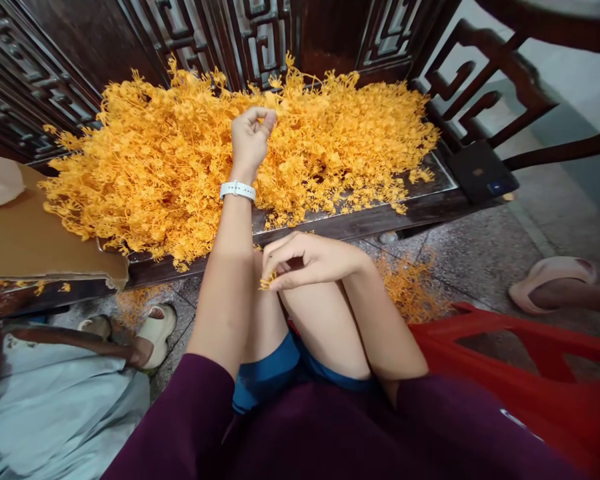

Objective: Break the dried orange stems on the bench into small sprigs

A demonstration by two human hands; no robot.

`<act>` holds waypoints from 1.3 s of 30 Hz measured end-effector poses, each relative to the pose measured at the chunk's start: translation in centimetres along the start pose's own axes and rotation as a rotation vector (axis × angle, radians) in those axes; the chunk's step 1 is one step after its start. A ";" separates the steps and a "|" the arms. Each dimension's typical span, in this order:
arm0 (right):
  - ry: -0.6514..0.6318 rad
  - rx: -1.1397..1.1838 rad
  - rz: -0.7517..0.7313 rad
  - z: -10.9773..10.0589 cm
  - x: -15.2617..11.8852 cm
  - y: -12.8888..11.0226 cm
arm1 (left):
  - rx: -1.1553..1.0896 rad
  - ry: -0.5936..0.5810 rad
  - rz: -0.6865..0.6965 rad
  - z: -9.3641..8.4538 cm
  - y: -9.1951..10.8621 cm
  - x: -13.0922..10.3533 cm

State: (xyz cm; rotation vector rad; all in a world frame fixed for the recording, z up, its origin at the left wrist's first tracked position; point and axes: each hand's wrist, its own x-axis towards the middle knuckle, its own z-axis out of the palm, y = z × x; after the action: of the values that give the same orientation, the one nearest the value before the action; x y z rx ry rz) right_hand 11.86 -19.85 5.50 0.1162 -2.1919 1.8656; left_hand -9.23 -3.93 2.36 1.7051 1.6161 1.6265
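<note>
A big heap of yellow-orange sprigs [180, 160], flower-like with thin curling tips, covers much of a dark wooden bench [325, 225]. My left hand [250, 137], with a pale watch band at the wrist, is over the middle of the heap. Its thumb and fingers are pinched together; whatever lies between them cannot be made out against the orange. Above my knees, my right hand [315, 259] has its fingers curled down, with a small orange sprig piece [267, 282] at the tips of thumb and fingers.
Loose orange bits [413, 287] litter the floor. A cardboard box [55, 233] stands at left, near a seated person in pale trousers. To the right are a red plastic stool [505, 333], a dark flat object [483, 172] on the bench end and another person's foot.
</note>
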 end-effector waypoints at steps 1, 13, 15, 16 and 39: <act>0.021 0.034 -0.038 -0.2 0.0 0.0 | 0.024 -0.033 0.002 -0.1 0.1 -0.2; 1.586 0.565 -0.045 -6.2 -2.8 6.2 | 0.098 -0.404 0.100 -0.8 3.0 -2.0; 1.679 0.490 -0.046 -6.2 -2.9 7.0 | 0.032 -0.441 0.094 -0.9 3.3 -2.0; 1.676 0.443 -0.043 -6.1 -2.8 7.2 | 0.008 -0.452 0.090 -0.9 3.4 -2.0; -0.022 0.348 -0.169 -0.6 -2.7 -0.8 | 0.099 -0.175 0.017 -1.1 0.6 -1.5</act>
State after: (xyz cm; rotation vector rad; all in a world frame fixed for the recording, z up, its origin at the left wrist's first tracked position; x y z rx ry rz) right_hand 14.69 -19.67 5.74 0.3756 -1.7861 2.1331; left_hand -9.39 -5.91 2.43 1.8573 1.6247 1.3815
